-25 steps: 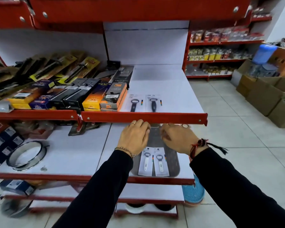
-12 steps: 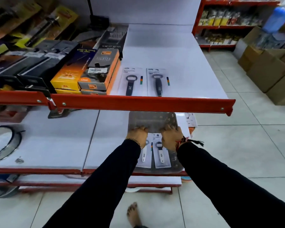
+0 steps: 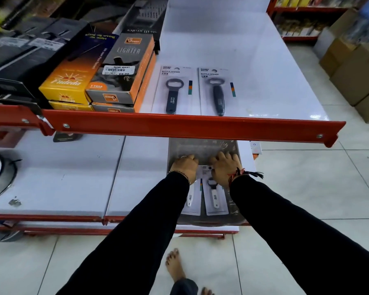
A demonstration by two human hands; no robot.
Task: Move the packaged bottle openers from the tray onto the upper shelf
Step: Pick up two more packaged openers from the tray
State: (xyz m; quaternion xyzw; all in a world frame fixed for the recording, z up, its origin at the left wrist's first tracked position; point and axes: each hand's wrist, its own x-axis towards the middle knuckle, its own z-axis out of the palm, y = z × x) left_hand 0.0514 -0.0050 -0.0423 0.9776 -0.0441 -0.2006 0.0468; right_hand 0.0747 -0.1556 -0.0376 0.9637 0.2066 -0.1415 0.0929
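- Our left hand (image 3: 184, 167) and right hand (image 3: 223, 168) lie curled on the white-handled openers (image 3: 214, 196) in the grey tray (image 3: 232, 211); grip unclear.
- The upper shelf (image 3: 243, 60) has two dark openers (image 3: 173, 96) beside lighter boxes (image 3: 124, 71).
- Its red rail (image 3: 190, 126) overhangs the tray.

The shelf (image 3: 232, 50) was white with a red lip (image 3: 179, 126). Two openers (image 3: 173, 96) had dark handles, two in the grey tray (image 3: 234, 218) white. Sleeves (image 3: 285, 220) were black.
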